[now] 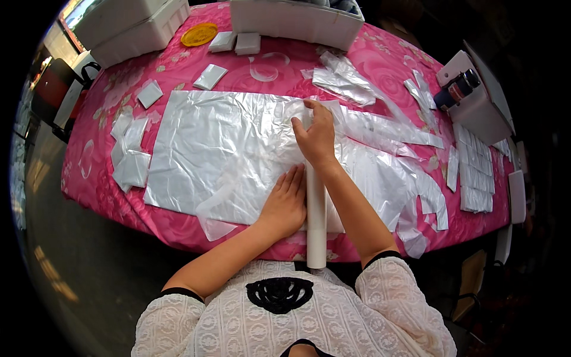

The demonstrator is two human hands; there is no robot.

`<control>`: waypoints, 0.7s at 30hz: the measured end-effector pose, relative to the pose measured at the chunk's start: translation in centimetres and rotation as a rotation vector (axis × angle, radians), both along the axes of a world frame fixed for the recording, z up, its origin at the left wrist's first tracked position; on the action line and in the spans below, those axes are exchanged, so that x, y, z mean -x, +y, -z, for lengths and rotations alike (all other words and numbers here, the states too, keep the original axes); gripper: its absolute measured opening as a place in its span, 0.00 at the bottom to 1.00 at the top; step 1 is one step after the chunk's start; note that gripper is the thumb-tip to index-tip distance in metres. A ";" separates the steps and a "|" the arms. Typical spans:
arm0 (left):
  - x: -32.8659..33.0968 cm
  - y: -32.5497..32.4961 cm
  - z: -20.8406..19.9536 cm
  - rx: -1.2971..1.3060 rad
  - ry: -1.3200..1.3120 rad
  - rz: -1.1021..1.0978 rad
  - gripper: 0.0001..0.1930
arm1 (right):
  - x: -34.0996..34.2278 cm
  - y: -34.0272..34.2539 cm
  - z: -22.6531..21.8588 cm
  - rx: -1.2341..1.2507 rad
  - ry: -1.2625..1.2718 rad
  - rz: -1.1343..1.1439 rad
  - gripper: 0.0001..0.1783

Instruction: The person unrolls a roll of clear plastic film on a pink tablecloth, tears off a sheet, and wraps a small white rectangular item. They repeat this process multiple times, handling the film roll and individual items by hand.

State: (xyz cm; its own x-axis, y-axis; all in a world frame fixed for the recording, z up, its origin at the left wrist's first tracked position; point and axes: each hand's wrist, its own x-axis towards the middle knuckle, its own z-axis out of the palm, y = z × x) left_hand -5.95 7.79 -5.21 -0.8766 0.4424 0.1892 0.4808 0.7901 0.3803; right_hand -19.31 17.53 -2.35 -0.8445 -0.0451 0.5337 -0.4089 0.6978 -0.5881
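Observation:
A long white tube [316,226] lies across a stack of flat, translucent plastic bags [208,143], its near end jutting past the table edge toward my body. My left hand [286,202] rests flat on the plastic just left of the tube, fingers together and stretched out, their tips by its side. Over the far part of the tube is my right hand [317,134], with the thumb on its left side and the fingers bent around the far end. Bag handles [404,134] spread out to the right of the tube, and the plastic is wrinkled around both hands.
Small folded white packets [131,169] lie left on the pink flowered tablecloth [95,143]. Foam boxes [285,24] and a yellow lid [199,34] stand at the back. Folded plastic strips [476,172], a dark bottle [457,89] and a white box [493,101] are right.

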 end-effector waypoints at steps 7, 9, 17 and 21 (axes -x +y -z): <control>0.1 0.3 0.0 -0.012 0.010 0.007 0.29 | -0.2 5.9 2.6 0.067 -0.320 0.077 0.32; 0.1 0.2 0.0 0.007 0.028 0.014 0.29 | -0.4 7.8 3.6 -0.234 -0.113 0.261 0.30; 0.1 0.2 0.0 0.009 0.008 0.004 0.29 | -5.4 9.1 -2.4 -0.098 -0.582 0.115 0.21; 0.1 0.2 0.0 -0.006 -0.023 0.005 0.29 | -7.1 5.7 -2.9 -0.088 -0.739 -0.084 0.22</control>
State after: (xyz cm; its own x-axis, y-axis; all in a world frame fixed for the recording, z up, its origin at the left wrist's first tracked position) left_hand -6.09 7.97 -5.19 -0.8786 0.4456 0.1716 0.4757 0.7854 0.3960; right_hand -12.21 23.18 0.54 -0.9735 -0.1413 -0.1798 0.0172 0.7388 -0.6737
